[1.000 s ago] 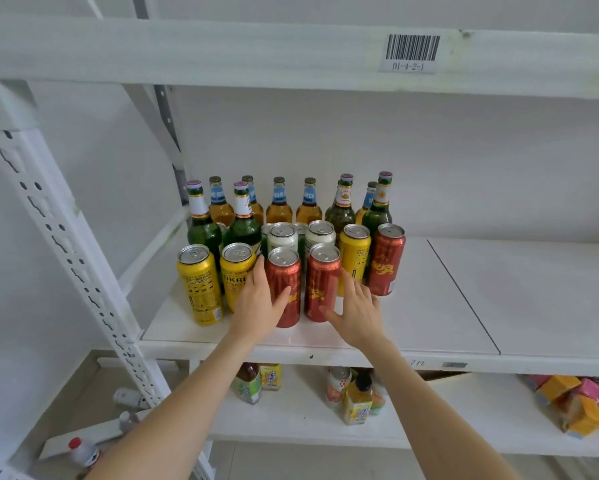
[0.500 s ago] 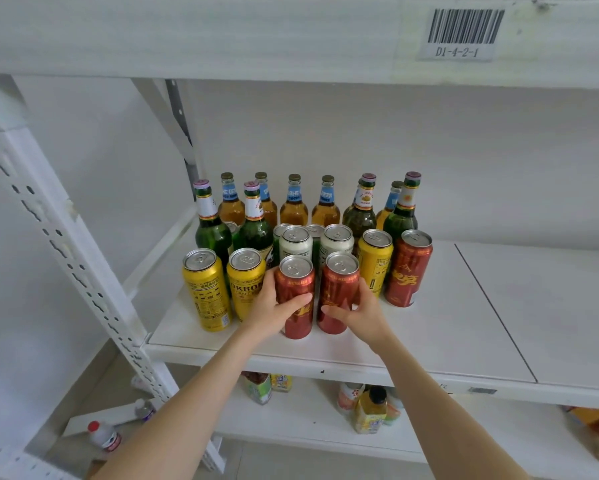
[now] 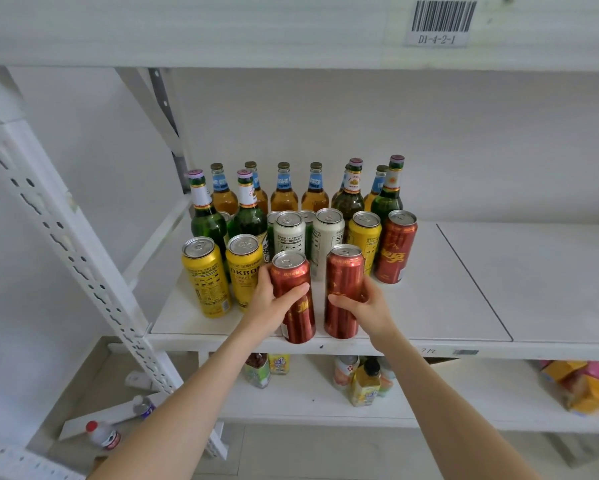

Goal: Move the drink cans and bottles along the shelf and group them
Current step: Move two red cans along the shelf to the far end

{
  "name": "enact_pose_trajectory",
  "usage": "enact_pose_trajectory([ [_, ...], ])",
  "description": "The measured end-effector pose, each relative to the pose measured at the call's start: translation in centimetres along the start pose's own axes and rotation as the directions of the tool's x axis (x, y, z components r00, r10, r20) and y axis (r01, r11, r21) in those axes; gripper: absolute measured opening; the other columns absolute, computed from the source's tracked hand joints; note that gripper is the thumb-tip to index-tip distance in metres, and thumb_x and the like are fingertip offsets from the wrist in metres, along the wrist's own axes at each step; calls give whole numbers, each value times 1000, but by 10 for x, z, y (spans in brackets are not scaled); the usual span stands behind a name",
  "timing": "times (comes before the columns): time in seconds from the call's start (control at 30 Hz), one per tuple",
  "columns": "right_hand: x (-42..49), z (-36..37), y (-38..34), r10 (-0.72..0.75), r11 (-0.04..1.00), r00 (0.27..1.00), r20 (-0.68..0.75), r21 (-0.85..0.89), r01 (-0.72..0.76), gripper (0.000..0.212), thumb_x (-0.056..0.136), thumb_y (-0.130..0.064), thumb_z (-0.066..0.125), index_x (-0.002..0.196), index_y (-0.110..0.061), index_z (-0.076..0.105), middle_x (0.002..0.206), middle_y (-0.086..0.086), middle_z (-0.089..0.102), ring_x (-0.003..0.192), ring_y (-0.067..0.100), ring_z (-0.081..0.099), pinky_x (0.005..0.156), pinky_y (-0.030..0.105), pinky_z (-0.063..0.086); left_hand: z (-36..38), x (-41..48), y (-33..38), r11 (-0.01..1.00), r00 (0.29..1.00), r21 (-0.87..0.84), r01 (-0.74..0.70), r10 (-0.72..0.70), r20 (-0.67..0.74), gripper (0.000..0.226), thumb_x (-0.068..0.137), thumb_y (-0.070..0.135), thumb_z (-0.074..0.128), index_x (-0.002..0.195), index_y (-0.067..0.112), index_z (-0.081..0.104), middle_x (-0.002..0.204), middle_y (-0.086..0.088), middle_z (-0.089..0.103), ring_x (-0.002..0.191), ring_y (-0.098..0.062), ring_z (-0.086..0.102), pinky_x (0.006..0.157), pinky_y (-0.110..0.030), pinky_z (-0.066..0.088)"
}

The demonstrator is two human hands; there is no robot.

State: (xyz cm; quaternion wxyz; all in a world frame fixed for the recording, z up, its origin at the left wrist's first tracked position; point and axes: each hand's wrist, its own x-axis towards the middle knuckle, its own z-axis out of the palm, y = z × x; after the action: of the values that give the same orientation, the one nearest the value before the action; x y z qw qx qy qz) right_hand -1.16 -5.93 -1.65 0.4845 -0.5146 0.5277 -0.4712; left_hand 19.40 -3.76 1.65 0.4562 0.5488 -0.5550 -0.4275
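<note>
Shelf front edge: L hand + R hand round red cans, gap between.

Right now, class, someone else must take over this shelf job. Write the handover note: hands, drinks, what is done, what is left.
Left hand grips a red can; right hand grips the second red can beside it, both at the shelf front edge.
Third red can stands right of the lone yellow can, middle row; two yellow cans stand front left.
Done: bottles behind, cans in front.
Left: reds and yellows are split; probably set the held cans by the third red can.
</note>
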Motion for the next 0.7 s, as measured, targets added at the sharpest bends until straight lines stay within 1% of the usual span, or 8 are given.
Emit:
enact_pose_trajectory([
  [0.1, -19, 2, -1, 9, 1000, 999, -31, 30, -8, 49, 69, -21, 85, 111, -27, 62, 104, 0, 70, 100, 18, 66, 84, 34, 52, -4, -16, 4, 999, 1000, -27, 19, -19, 23, 52, 87, 35, 71, 127, 34, 37, 118, 16, 54, 105, 5, 52, 81, -16, 41],
  [0.17, -32, 4, -4, 33, 997, 998, -51, 65, -29, 48, 67, -24, 85, 109, -27, 62, 104, 3, 70, 99, 20, 66, 82, 34, 53, -7, -26, 6, 999, 999, -43, 21, -19, 35, 50, 87, 36, 70, 126, 34, 39, 118, 15, 55, 105, 3, 53, 77, -15, 41],
  [0.27, -54, 5, -9, 75, 989, 996, -55, 129, -68, 59, 61, -33, 83, 114, -23, 62, 105, 4, 71, 98, 21, 68, 78, 35, 55, -11, -40, 6, 995, 999, -91, 41, -38, 35, 49, 86, 38, 70, 125, 35, 41, 118, 13, 58, 107, -2, 55, 82, -22, 44],
  [0.33, -69, 6, -13, 90, 985, 994, -62, 152, -79, 62, 59, -35, 82, 116, -22, 61, 105, 4, 71, 97, 22, 69, 81, 39, 56, -13, -50, 7, 991, 998, -119, 53, -49, 41, 49, 85, 38, 70, 125, 36, 41, 118, 13, 58, 108, -3, 56, 88, -27, 45],
  [0.43, -90, 3, -16, 100, 982, 992, -83, 169, -85, 65, 58, -35, 83, 117, -21, 61, 105, 5, 71, 97, 24, 69, 84, 43, 57, -15, -65, 10, 990, 998, -134, 40, -33, 55, 45, 85, 38, 71, 120, 39, 43, 117, 14, 59, 108, -2, 57, 91, -30, 46],
  [0.5, -105, -1, -16, 111, 978, 989, -95, 187, -92, 66, 57, -34, 84, 118, -20, 61, 105, 7, 71, 98, 26, 69, 85, 45, 57, -15, -75, 11, 991, 998, -133, 32, -25, 58, 41, 84, 39, 71, 115, 40, 44, 116, 13, 60, 108, -4, 58, 91, -30, 46],
  [0.63, -134, -15, -17, 127, 979, 983, -133, 178, -102, 64, 57, -35, 83, 115, -21, 62, 103, 7, 71, 96, 26, 69, 79, 40, 57, -10, -90, 11, 991, 996, -118, 60, -52, 72, 40, 82, 43, 73, 111, 38, 46, 117, 6, 62, 107, -12, 61, 91, -35, 49],
  [0.7, -145, -24, -18, 137, 980, 979, -149, 166, -112, 60, 58, -34, 85, 113, -23, 63, 102, 6, 71, 95, 25, 70, 77, 39, 57, -4, -98, 14, 992, 994, -103, 68, -59, 92, 37, 83, 41, 73, 109, 35, 48, 115, 4, 63, 105, -14, 63, 87, -33, 51],
])
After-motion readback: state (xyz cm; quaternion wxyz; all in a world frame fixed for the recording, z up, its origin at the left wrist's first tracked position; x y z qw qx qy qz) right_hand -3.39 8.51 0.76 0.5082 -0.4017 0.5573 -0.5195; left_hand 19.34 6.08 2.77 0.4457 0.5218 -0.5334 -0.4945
